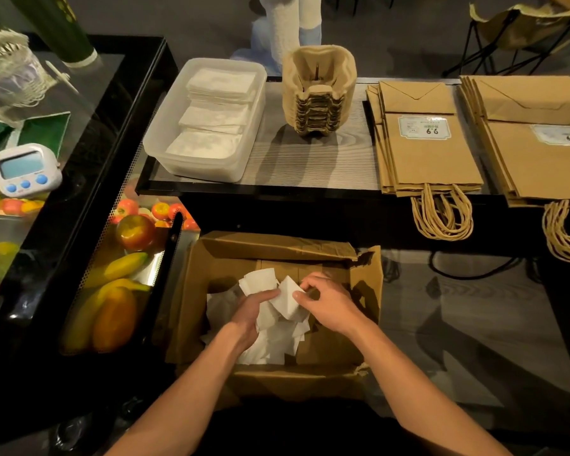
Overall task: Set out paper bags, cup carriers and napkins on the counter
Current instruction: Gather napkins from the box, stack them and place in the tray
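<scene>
both forearms reach down and forward into an open cardboard box [277,248] below the counter [310,159] edge. left hand [254,309] is turned back-up, thumb laid across the top of a napkin wad [287,299], remaining fingers hidden under the paper, so their spread cannot be told. right hand [328,304] meets it from the opposite side, wrist bent inward, thumb and curled fingers pinching the same wad at its right corner. loose napkins [277,340] lie in a heap on the box floor beneath both hands. on the counter, a clear plastic tub [165,133] at left holds three napkin stacks [216,116] in a row; just right of it stands a nested pile of pulp cup carriers [318,93]; further right, brown paper bags [431,159] lie flat in two piles, labels up, twine handles hanging over the near edge. a digital timer [25,169] sits on the glass display case [112,103] at left, with fruit [135,232] inside
</scene>
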